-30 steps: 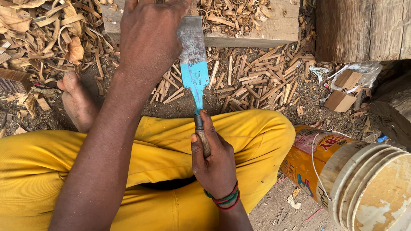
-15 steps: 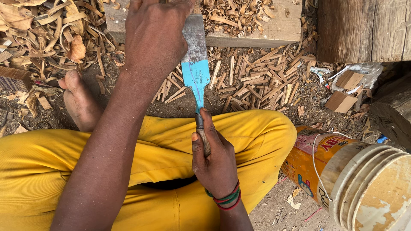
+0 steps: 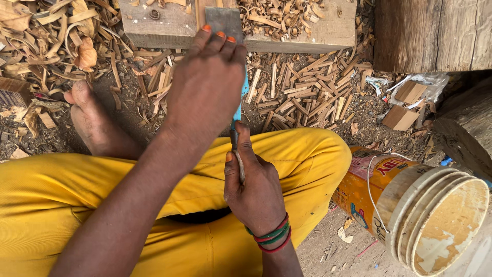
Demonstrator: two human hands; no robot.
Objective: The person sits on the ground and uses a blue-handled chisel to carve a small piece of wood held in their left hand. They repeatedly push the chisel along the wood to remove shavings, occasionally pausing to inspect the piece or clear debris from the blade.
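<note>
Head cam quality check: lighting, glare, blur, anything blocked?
Head view: soft even daylight, no hard shadows or glare; sharp throughout, no motion blur on left hand or right hand; left hand hides most of the blade; stacked buckets cut off at the right edge.

The left hand (image 3: 207, 84) is covering most of the chisel's blade (image 3: 224, 21), leaving only the grey tip and a sliver of blue showing. The right hand (image 3: 256, 187) is hiding the handle (image 3: 239, 165) within its closed fingers. The picture's edges are cutting off the wooden plank (image 3: 302, 38) at the top and the bucket (image 3: 410, 205) at the right.
</note>
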